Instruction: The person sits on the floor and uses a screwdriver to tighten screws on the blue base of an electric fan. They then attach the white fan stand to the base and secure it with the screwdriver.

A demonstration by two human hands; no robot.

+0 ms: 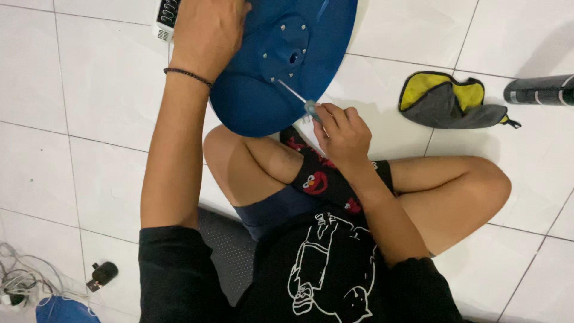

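A round blue plastic base (251, 101) rests on the white tiled floor and against my crossed legs, its underside showing a raised hub with several small screws and a centre hole. My left hand (206, 30) presses on its upper left edge; a dark bead bracelet sits on that wrist. My right hand (341, 131) grips a screwdriver (299, 98) with a clear bluish handle. Its thin metal shaft points up and left, with the tip just below the hub.
A grey and yellow pouch (448, 101) lies open on the floor to the right, beside a dark cylinder (541, 90) at the right edge. A white slotted object (164, 18) shows at the top. Cables (24, 281) and a small black object (101, 274) lie lower left.
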